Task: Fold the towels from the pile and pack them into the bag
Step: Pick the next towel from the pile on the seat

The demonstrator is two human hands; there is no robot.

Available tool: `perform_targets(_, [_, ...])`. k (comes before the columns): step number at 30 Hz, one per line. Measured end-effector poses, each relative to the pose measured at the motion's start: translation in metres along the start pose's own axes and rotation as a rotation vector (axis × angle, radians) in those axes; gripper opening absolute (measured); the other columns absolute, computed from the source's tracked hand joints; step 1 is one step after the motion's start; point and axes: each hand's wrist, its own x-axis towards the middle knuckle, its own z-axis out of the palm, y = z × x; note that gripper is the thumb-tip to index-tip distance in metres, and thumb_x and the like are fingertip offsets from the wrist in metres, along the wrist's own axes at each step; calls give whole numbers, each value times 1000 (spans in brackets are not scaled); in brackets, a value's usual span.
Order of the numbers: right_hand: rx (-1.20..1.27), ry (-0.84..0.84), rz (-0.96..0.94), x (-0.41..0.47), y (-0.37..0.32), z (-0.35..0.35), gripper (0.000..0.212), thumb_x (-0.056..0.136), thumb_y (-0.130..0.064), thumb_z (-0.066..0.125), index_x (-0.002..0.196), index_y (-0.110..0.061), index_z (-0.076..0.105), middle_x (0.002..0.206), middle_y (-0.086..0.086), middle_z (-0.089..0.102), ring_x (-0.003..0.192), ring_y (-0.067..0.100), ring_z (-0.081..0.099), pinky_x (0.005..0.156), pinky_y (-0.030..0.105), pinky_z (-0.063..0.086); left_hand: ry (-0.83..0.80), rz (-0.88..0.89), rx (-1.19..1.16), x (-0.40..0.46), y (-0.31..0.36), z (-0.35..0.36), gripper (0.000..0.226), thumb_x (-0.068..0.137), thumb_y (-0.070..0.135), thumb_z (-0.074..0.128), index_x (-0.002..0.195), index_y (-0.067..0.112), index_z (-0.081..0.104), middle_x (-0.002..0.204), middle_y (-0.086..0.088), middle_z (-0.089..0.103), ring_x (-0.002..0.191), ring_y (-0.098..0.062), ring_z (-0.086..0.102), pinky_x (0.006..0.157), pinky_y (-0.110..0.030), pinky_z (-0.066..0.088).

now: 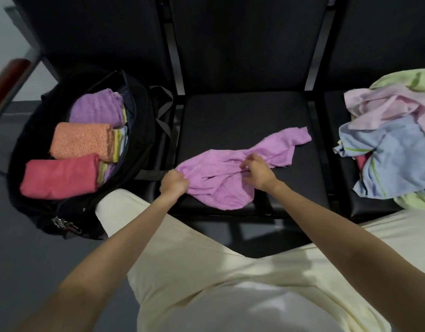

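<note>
Black padded seat (242,116) dead ahead. Open black bag (139,130) at 10 o'clock, folded towels inside; loose towel pile (393,140) at 2 o'clock. Crumpled purple towel (230,168) on seat: my left hand (174,183) clenches its 9 o'clock edge, right hand (257,170) pinches a middle fold.

The person wears a pale cream-yellow top (230,295), loose and softly creased, with trousers (158,236) of the same pale cream over both legs. Both forearms are bare, with no sleeves showing along them. The left hand (174,183) and right hand (258,172) are bare, without gloves.
</note>
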Motion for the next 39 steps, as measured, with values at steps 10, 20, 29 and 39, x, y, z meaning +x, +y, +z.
perform_targets(10, [-143, 87, 115, 6, 2, 0, 23, 91, -11, 50, 108, -2, 63, 116, 17, 50, 102, 35, 51, 87, 40, 47, -130, 511, 408, 23, 65, 24, 31, 91, 23, 57, 117, 6, 60, 119, -15, 61, 110, -33, 57, 91, -39, 47])
perform_targets(20, [94, 446, -85, 8, -8, -41, 2, 85, -4, 55, 85, -6, 56, 76, 8, 63, 69, 25, 57, 67, 41, 48, 243, 704, -42, 6, 68, -11, 9, 89, 8, 55, 81, 9, 51, 81, -2, 54, 69, -16, 50, 60, -27, 38])
perform_targets(29, [-75, 357, -93, 7, 13, -55, 16, 86, -9, 55, 75, -5, 66, 72, 10, 65, 65, 27, 58, 59, 37, 46, 456, 448, -475, 22, 48, -49, 14, 90, 2, 51, 79, 8, 46, 67, 5, 43, 60, -7, 39, 56, -16, 32])
perform_targets(39, [-24, 234, 41, -5, 32, -74, 19, 84, -8, 52, 69, -7, 62, 72, 6, 64, 67, 26, 60, 58, 36, 48, 446, -50, -585, 52, 36, -47, 12, 92, 4, 43, 83, 12, 43, 86, -6, 55, 80, -24, 55, 73, -33, 45])
